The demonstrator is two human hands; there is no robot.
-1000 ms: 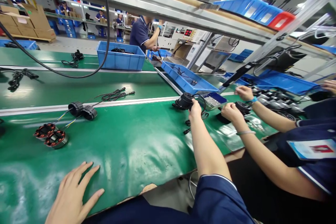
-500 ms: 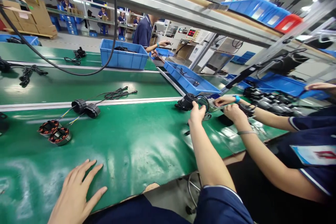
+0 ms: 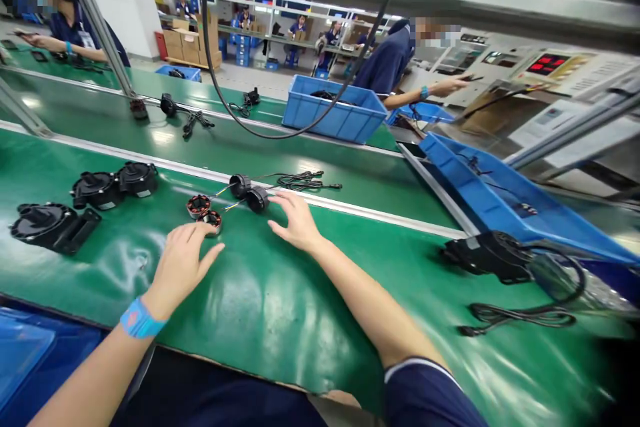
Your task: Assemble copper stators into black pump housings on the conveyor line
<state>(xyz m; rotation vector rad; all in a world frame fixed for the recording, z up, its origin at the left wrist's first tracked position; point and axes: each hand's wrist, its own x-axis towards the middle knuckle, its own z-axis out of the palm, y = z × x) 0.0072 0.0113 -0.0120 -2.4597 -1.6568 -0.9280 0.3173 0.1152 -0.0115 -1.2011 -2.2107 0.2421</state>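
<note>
My left hand (image 3: 183, 263) reaches over the green mat with thumb spread, its fingertips at the nearer copper-wound motor stator (image 3: 212, 219) and partly covering it. A second stator (image 3: 199, 205) lies just behind. Thin coloured wires join the stators to two round black caps, the farther cap (image 3: 239, 185) and the nearer cap (image 3: 258, 199). Beside the nearer cap is my right hand (image 3: 296, 221), thumb and fingers apart and nothing between them. Black cables with plugs (image 3: 300, 180) trail from the caps across the metal rail.
Black motor housings (image 3: 97, 189) stand on the left of the mat. On the right lies a black motor (image 3: 493, 255) with a coiled cable (image 3: 520, 315), near a long blue tray (image 3: 520, 197). A blue bin (image 3: 335, 110) sits beyond the rail. A black cable (image 3: 280, 135) hangs in front.
My view has turned left. My right hand has let go of the black motor and come over to the caps. My left hand has moved forward to the stators.
</note>
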